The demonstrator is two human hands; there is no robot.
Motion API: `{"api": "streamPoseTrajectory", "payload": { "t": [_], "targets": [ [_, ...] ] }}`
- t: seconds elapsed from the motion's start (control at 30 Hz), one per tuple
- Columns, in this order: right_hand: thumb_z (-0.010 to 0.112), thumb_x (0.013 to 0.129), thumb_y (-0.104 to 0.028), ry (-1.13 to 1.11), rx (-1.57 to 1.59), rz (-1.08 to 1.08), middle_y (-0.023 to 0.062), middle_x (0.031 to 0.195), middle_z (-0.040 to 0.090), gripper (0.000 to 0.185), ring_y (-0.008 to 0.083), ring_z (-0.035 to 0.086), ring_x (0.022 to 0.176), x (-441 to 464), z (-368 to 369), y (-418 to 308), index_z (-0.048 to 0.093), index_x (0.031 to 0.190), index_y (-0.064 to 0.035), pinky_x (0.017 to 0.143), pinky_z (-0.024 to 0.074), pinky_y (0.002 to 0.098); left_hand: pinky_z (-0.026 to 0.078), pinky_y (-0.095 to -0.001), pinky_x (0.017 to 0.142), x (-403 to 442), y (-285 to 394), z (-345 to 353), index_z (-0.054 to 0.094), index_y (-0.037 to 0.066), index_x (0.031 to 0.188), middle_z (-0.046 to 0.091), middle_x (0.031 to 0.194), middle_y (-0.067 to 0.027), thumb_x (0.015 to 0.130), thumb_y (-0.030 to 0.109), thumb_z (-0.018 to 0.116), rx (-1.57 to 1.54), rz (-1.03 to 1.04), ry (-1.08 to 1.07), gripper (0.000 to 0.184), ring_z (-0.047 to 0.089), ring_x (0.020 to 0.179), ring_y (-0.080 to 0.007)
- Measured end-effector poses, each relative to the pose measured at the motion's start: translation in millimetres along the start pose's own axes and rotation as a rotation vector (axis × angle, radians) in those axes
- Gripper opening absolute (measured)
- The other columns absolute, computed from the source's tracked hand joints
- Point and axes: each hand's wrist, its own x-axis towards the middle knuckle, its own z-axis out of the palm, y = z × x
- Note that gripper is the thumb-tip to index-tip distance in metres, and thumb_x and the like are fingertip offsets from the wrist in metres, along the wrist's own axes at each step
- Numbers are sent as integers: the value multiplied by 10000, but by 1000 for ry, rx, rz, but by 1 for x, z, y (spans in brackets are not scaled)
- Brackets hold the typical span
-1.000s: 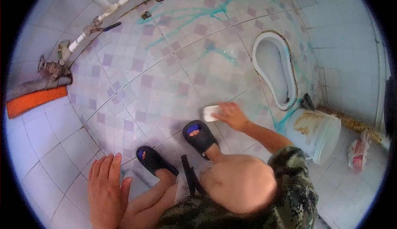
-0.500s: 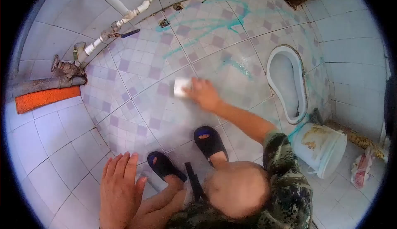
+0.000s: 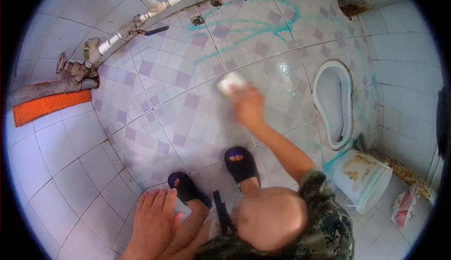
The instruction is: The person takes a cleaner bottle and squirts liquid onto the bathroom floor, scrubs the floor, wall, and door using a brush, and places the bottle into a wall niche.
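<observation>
My right hand (image 3: 249, 104) is closed around a white block-like thing (image 3: 231, 83), blurred by motion, perhaps a sponge or a brush. It is over the tiled floor (image 3: 188, 119), and I cannot tell whether it presses on the tiles. Streaks of blue-green liquid (image 3: 282, 23) run over the far part of the floor, and a wet, shiny patch lies to the right of the hand. My left hand (image 3: 154, 215) is by my left leg, fingers stretched out and holding nothing that I can see. A pale flat-edged thing (image 3: 182, 207) shows partly behind it.
A squat toilet (image 3: 334, 102) is set in the floor at right. Near it stand a stained white bucket (image 3: 359, 180) and a crumpled red-and-white packet (image 3: 405, 206). White pipes (image 3: 112, 43) with valves run along the left wall, above an orange strip (image 3: 51, 107). My feet wear dark slippers (image 3: 242, 163).
My right hand has moved the white thing right and forward across the floor. The blue-green streak by the wet patch has faded. My left hand has shifted right and lower, and the view has tilted slightly.
</observation>
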Motion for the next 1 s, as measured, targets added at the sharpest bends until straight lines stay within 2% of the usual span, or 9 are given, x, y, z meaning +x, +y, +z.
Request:
{"api": "streamPoseTrajectory", "payload": {
  "t": [0.03, 0.1, 0.2, 0.33, 0.37, 0.43, 0.67, 0.9, 1.0],
  "targets": [
    [486, 818, -175, 181, -34, -203, 235, 1211, 501, 439, 347, 489, 1078, 1, 19, -28, 548, 1251, -204, 832, 395, 504, 376, -447, 961, 1, 2, 0, 487, -16, 1189, 549, 1131, -172, 746, 138, 663, 21, -2, 21, 501, 494, 1081, -347],
    [481, 823, -178, 150, 169, -432, 210, 1199, 504, 408, 334, 486, 1087, 15, 42, -68, 568, 1220, -210, 830, 398, 495, 375, -445, 964, 4, 3, -1, 487, -14, 1190, 548, 1139, -173, 747, 137, 662, 53, -7, 54, 499, 494, 1084, -347],
    [475, 831, -178, 114, 134, -417, 190, 1184, 505, 387, 329, 477, 1098, 48, 34, -78, 581, 1200, -219, 834, 399, 491, 353, -479, 1000, 5, 1, -7, 469, 9, 1218, 529, 1197, -177, 759, 199, 651, 110, -43, 35, 529, 489, 1128, -340],
    [508, 831, -226, 150, -167, 47, 172, 1204, 494, 467, 359, 466, 1094, 116, 10, 20, 498, 1297, -229, 790, 426, 510, 384, -447, 952, 2, 6, -19, 487, -1, 1199, 541, 1170, -181, 747, 131, 660, 92, -94, 137, 501, 493, 1091, -358],
    [551, 803, -241, 309, -222, 95, 193, 1199, 483, 506, 377, 468, 1073, 124, -3, 49, 488, 1305, -213, 775, 433, 508, 386, -447, 949, 1, 5, -18, 489, 1, 1197, 542, 1169, -182, 746, 131, 661, 54, -107, 139, 500, 494, 1089, -360],
    [590, 775, -255, 196, -152, 351, 204, 1201, 467, 550, 388, 471, 1041, 136, -36, 77, 479, 1312, -211, 781, 427, 518, 390, -444, 942, -4, -4, -8, 492, 2, 1193, 543, 1167, -180, 744, 130, 663, 31, -112, 107, 497, 497, 1084, -359],
    [608, 762, -210, 83, -183, 23, 217, 1195, 457, 589, 389, 464, 1053, 58, 2, -8, 455, 1331, -206, 756, 423, 525, 413, -441, 912, -16, -19, 11, 504, 2, 1181, 555, 1154, -171, 754, 146, 666, -34, -141, 46, 479, 510, 1062, -349],
    [636, 731, -221, 339, -100, -35, 177, 1111, 475, 572, 344, 452, 1037, 202, 11, -37, 484, 1280, -168, 743, 430, 516, 394, -439, 954, -12, -23, 16, 505, 0, 1189, 558, 1157, -176, 769, 179, 664, -48, -210, -17, 483, 512, 1085, -352],
    [635, 735, -225, 286, -106, 23, 159, 1081, 484, 557, 343, 453, 1039, 251, 8, -48, 491, 1270, -165, 741, 431, 525, 391, -435, 962, -7, -21, 10, 505, -3, 1189, 559, 1160, -175, 766, 177, 669, -36, -174, 6, 488, 509, 1096, -350]
  ]
}}
